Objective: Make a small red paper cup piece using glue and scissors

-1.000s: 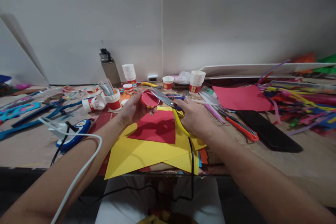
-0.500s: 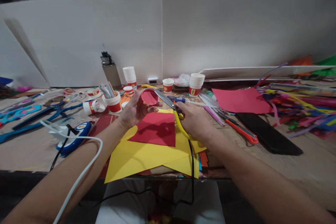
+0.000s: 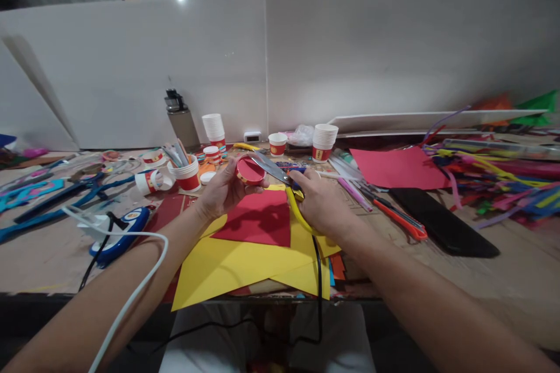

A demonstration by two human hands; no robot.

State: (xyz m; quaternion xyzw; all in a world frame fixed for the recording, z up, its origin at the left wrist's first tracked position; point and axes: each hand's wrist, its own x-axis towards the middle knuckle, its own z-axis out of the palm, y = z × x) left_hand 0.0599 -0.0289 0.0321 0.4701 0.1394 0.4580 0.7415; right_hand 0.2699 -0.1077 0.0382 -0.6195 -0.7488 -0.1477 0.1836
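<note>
Above red paper (image 3: 256,221), left grip (image 3: 221,191) pinches a cup (image 3: 251,171) (right grip (image 3: 321,201) clasps scissors (image 3: 272,169)).

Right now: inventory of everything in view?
round piece: 1, red, left hand
scissors: 1, yellow/silver, right hand
sheets: 2, red, middle and right
paper: several, yellow, under middle sheet
cup stacks: 2, white/red, back
lone cup: 1, same, between stacks
filled cup: 1, same, left
bottle: 1, brownish, back left
device: 1, blue, left
cutter: 1, orange, right
slab: 1, black, right
strips: many, multicoloured, right
cables: several, white, black, front
panels: several, white, behind
clutter: uncounted, mixed, left
table: 1, brown, underneath
trousers: 1, white, below
hands: 2, bare, middle
</note>
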